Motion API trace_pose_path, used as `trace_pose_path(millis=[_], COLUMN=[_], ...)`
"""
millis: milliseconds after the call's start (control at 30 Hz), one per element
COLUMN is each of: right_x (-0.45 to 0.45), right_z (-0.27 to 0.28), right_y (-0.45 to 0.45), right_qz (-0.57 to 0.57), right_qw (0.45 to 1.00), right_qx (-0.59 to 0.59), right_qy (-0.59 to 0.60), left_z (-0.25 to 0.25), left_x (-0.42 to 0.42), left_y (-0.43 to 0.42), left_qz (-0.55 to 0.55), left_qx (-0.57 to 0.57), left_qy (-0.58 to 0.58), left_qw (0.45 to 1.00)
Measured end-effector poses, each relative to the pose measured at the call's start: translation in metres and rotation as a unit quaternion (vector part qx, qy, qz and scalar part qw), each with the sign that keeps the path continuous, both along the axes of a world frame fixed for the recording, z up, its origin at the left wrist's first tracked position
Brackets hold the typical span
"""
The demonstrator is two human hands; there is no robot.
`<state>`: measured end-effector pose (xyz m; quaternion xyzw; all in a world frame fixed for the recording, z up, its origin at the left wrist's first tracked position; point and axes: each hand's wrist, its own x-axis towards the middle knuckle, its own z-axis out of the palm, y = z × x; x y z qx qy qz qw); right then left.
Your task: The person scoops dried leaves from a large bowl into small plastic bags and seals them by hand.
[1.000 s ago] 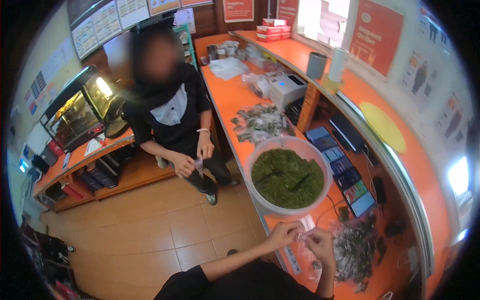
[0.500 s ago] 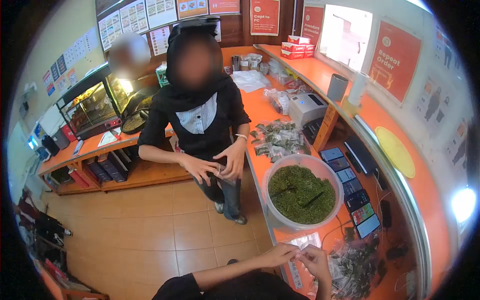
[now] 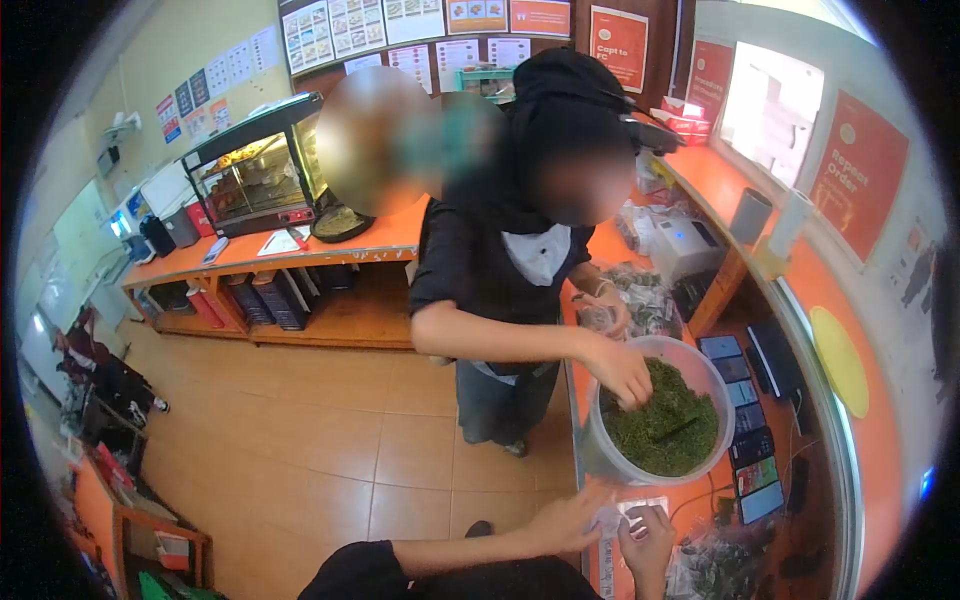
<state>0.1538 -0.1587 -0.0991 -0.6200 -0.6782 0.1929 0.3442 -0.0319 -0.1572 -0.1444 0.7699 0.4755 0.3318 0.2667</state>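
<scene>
Near the counter's front edge, my left hand (image 3: 570,520) is smeared by motion beside a small clear plastic bag (image 3: 608,518); its fingers are too blurred to read. My right hand (image 3: 646,540) has its fingers curled at the bag's right side, pinching something small and pale, probably the bag's edge. Just beyond both hands stands a large clear tub (image 3: 598,455) of chopped green leaves (image 3: 680,430), with a dark utensil lying in them. Filled small bags (image 3: 720,560) are heaped to the right of my right hand.
Across the tub, a co-worker (image 3: 510,260) in black has one hand in the leaves and the other at more bags (image 3: 640,295). Several phones (image 3: 750,445) line the tub's right side. A printer (image 3: 688,245) and a yellow oval plate (image 3: 838,360) are farther along.
The co-worker has stepped to the counter, leaned over the tub and put one hand into the leaves. My hands have moved slightly apart at the bag. The view has turned left.
</scene>
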Motion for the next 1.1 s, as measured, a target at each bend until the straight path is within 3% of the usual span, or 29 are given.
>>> trace_pose_path(millis=[33, 100, 233, 300, 433, 467, 533, 567, 633, 667, 733, 767, 833, 967, 1033, 1067, 1100], right_x=[-0.001, 0.000, 0.010, 0.001, -0.028, -0.033, -0.036, -0.032, -0.022, -0.009, 0.004, 0.006, 0.013, 0.026, 0.025, 0.027, 0.031], right_z=[-0.003, -0.004, 0.013, 0.015, 0.011, 0.013, 0.020, 0.031, 0.063, 0.072, 0.110, 0.137, 0.135, 0.088, 0.079, 0.080, 0.080], right_y=[0.001, 0.000, 0.002, 0.000, -0.007, -0.008, -0.002, 0.001, 0.009, 0.018, 0.042, 0.062, 0.104, 0.148, 0.155, 0.158, 0.160], right_qz=[0.044, 0.088, 0.044, 0.050, 0.069, 0.040, 0.072, 0.053, 0.112, 0.106, 0.094, 0.087, 0.118, 0.195, 0.247, 0.247, 0.240], right_qw=[0.999, 0.995, 0.992, 0.994, 0.998, 0.999, 0.996, 0.997, 0.989, 0.981, 0.956, 0.936, 0.902, 0.855, 0.820, 0.818, 0.835], right_qx=[0.025, 0.049, -0.040, -0.050, -0.002, -0.001, -0.025, -0.021, 0.091, 0.147, 0.212, 0.221, 0.272, 0.190, 0.040, 0.043, 0.054], right_qy=[0.014, 0.028, 0.111, 0.083, -0.012, -0.015, 0.048, 0.050, -0.031, -0.064, -0.179, -0.259, -0.314, -0.442, -0.516, -0.517, -0.492], left_z=[0.002, 0.007, 0.002, -0.005, 0.031, 0.026, 0.011, 0.012, 0.016, 0.011, 0.000, 0.007, 0.027, 0.016, 0.003, -0.003, -0.007], left_x=[0.001, 0.003, -0.015, -0.019, -0.013, -0.012, -0.015, -0.020, -0.028, -0.028, -0.028, -0.028, -0.030, -0.033, -0.039, -0.043, -0.051], left_y=[-0.001, -0.005, -0.006, -0.010, -0.010, -0.012, -0.021, -0.022, -0.023, -0.019, -0.024, -0.025, -0.022, -0.026, -0.030, -0.030, -0.031], left_qz=[0.002, -0.132, -0.093, 0.043, -0.040, -0.069, 0.007, -0.013, 0.077, 0.067, 0.127, 0.125, 0.147, 0.179, 0.198, 0.204, 0.216], left_qx=[0.000, -0.083, -0.155, -0.049, 0.058, 0.057, -0.028, -0.027, -0.026, -0.023, -0.114, -0.124, -0.188, -0.177, -0.167, -0.162, -0.197], left_qy=[0.000, -0.190, -0.142, -0.009, -0.099, -0.103, -0.114, -0.112, -0.053, -0.052, -0.204, -0.200, -0.240, -0.343, -0.380, -0.393, -0.314], left_qw=[1.000, 0.969, 0.973, 0.998, 0.993, 0.991, 0.993, 0.993, 0.995, 0.996, 0.964, 0.964, 0.941, 0.905, 0.888, 0.882, 0.903])
